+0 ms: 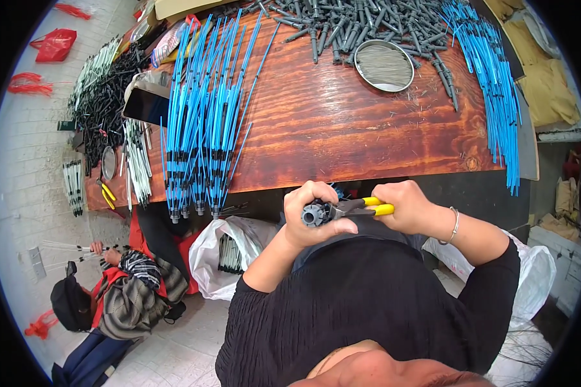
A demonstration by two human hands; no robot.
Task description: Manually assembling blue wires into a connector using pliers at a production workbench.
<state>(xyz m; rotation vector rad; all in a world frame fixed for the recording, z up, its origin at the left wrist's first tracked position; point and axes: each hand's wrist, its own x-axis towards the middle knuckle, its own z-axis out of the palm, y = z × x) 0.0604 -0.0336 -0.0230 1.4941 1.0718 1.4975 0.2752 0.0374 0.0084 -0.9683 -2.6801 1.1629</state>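
Our left hand [293,217] curls around a dark grey hub [314,215], its round ribbed end facing up, just off the near edge of the table [342,122]. Our right hand [403,203] is closed around yellow pliers [382,209], their jaws at the hub; we cannot tell whether they bite. We judge the step in hand as plier work on the hub; the next move seems to call for a steady hold and careful squeeze. Blue rods [203,109] lie on the table's left.

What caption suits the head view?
Left hand grasps a grey slotted part; right hand holds yellow-handled pliers at its side.
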